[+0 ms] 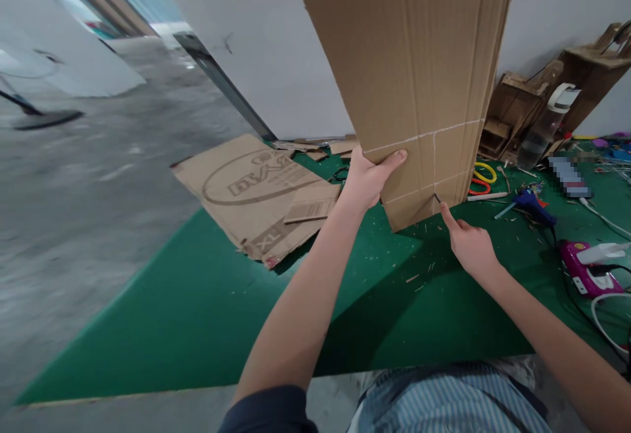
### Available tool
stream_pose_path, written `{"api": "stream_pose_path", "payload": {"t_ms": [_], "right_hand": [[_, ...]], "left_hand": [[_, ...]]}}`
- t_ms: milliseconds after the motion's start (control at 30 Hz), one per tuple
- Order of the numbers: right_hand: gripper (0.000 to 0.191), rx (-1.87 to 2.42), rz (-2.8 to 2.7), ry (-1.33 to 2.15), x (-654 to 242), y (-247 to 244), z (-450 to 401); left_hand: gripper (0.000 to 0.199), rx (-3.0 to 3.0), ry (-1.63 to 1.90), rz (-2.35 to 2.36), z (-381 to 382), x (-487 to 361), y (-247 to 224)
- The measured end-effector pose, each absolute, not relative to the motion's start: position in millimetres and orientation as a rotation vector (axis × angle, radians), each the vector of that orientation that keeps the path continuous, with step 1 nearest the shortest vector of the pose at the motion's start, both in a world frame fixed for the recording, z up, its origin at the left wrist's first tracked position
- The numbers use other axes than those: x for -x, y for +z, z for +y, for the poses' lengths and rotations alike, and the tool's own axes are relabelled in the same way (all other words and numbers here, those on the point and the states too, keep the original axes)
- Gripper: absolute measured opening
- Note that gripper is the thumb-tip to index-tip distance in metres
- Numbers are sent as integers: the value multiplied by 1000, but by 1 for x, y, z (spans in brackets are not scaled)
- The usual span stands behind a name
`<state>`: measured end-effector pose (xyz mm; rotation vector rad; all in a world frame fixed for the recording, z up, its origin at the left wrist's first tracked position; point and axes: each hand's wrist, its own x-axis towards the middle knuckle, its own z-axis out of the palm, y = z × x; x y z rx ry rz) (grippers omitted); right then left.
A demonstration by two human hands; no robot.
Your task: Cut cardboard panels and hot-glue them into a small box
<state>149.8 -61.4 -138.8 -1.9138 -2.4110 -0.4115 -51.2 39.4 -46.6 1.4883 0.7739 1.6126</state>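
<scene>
A tall brown cardboard sheet (428, 78) stands upright over the green table, marked with whitish lines running across and down its lower half. My left hand (369, 177) grips its left edge, thumb flat on the near face and fingers behind. At the sheet's lower part my right hand (468, 242) is closed around a small tool, its index finger stretched toward the board. Only the tool's thin dark tip (436, 198) shows, touching the cardboard near the vertical line; its kind cannot be made out.
On the green table (207, 315), a printed cardboard piece (256, 190) lies left. To the right are scissors (483, 173), a blue glue gun (535, 206), a phone (569, 177), a bottle (547, 124) and a magenta power strip (589, 269) with cables. A white wall stands behind.
</scene>
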Motion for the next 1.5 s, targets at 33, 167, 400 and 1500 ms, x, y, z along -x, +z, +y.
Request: {"api": "stream_pose_path", "payload": {"t_ms": [33,167,400,1500], "right_hand": [[71,1905,-2415,-427,-151,-141,-62],[75,1875,-2447,-450,-155,-146,-62],[75,1870,-2453,-468,-155,-146,-63],[78,1913,-2489,-400,-155,-142,-61]], "left_hand": [[41,-1492,1610,769,40,51,-47],[40,-1501,1612,773,42,51,-47],[42,-1515,1618,789,41,51,-47],[42,-1548,1602,810,38,52,-45]]}}
